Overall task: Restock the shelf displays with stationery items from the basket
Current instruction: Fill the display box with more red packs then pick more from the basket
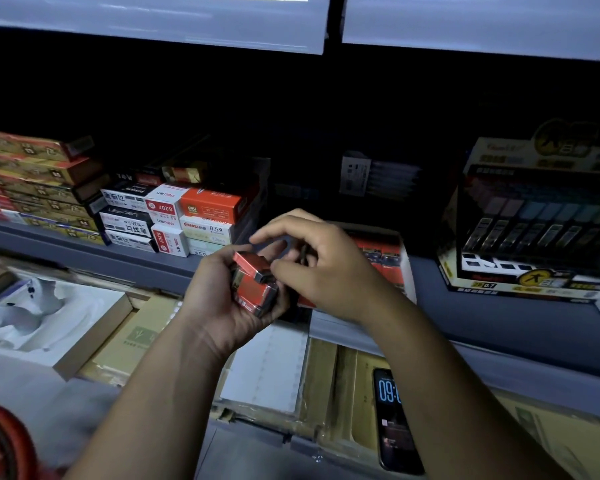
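At the lower left corner of the frame a red rim [0,441] pokes in. I take it for the basket, though too little shows to tell what is left in it. Above it, at the left end of the shelf [499,327], gold-and-red boxes [32,174] are stacked. Beside them black, white and orange refill boxes [163,209] are piled several high, so that stretch looks stocked to me. In the middle of the frame the left hand [229,299] has its fingers wrapped round a clutch of small red boxes [255,289], held in the air before the shelf edge and not yet set down. The right hand [323,268] meets it, fingers bent over the top box and thumb pinching it, as if to take one off. Just behind the hands a red-and-white display carton [385,258] stands on the shelf, likely where these belong. Further right a big pen display [534,220] looks full. A phone [392,420] lies on cardboard below. I judge the job midway.
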`<action>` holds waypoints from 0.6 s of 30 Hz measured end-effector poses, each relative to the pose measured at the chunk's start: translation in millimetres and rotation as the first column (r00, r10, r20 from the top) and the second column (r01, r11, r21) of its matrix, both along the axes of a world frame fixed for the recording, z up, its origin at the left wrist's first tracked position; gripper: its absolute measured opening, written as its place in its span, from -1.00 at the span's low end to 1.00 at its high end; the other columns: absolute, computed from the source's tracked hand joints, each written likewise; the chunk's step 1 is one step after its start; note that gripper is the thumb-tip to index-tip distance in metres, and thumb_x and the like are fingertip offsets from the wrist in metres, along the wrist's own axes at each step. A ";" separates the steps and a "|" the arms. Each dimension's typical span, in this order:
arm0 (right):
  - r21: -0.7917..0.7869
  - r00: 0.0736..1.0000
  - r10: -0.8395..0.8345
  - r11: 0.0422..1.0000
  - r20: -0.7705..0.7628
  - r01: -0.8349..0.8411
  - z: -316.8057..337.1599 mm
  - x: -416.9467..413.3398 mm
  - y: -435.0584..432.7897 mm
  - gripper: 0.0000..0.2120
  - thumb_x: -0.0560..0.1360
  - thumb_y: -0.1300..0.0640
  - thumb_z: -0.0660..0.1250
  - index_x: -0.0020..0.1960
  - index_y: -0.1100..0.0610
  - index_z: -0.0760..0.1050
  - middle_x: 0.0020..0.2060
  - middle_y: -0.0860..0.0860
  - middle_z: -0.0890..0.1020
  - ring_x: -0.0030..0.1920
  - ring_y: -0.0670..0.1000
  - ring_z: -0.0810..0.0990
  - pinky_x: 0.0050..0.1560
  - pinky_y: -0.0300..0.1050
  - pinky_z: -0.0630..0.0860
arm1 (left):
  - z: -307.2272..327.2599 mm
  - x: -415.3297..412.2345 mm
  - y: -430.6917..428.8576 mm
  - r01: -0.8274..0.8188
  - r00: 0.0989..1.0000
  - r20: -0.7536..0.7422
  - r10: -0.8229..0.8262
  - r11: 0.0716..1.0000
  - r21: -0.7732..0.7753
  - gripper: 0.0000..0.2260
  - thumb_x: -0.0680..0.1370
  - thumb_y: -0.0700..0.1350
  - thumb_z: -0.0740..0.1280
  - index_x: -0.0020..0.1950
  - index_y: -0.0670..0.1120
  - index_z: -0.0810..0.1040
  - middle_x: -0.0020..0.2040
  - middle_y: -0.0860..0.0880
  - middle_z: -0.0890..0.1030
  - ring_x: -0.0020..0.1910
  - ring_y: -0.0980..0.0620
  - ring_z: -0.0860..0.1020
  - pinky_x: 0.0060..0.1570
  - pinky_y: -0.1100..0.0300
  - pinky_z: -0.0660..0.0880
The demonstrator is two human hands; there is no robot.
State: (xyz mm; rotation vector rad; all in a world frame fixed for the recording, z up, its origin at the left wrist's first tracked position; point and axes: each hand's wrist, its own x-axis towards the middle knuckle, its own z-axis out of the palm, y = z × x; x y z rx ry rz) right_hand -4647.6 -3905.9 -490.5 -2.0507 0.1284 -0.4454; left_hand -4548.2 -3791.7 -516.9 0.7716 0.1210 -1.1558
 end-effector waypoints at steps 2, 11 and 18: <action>0.020 0.999 0.037 0.999 -0.022 -0.037 0.7 0.6 0.2 -0.63 0.47 0.37 0.31 0.17 0.03 0.63 0.02 -0.03 0.58 -0.18 0.03 0.53 -0.23 -0.35 0.39 | -1.2 0.7 0.9 0.001 1.000 -0.004 -0.001 1.000 -0.007 -0.67 0.60 -0.03 0.19 0.21 -0.13 0.64 0.00 -0.12 0.69 -0.17 -0.02 0.68 -0.18 0.15 0.58; 0.055 0.991 0.088 0.995 -0.100 -0.082 -1.4 3.2 2.9 -0.59 0.46 0.25 0.33 0.22 -0.11 0.60 0.02 0.11 0.61 -0.33 -0.21 0.43 -0.25 -0.37 0.39 | -1.2 0.7 -0.3 -0.008 1.000 0.023 0.008 1.000 -0.009 -0.60 0.56 -0.03 0.20 -0.26 -0.22 0.72 -0.18 -0.11 0.69 -0.28 -0.03 0.71 -0.19 0.12 0.60; 0.202 0.999 -0.004 0.979 0.037 -0.004 2.1 2.8 1.4 -0.57 0.46 0.43 0.40 0.26 0.09 0.58 -0.07 0.12 0.53 -0.37 -0.17 0.51 -0.32 -0.36 0.43 | 3.0 -0.2 0.3 -0.001 0.999 -0.039 0.002 1.000 0.024 -0.70 0.57 -0.07 0.22 0.11 -0.22 0.65 -0.06 -0.14 0.71 -0.25 -0.07 0.68 -0.33 0.16 0.61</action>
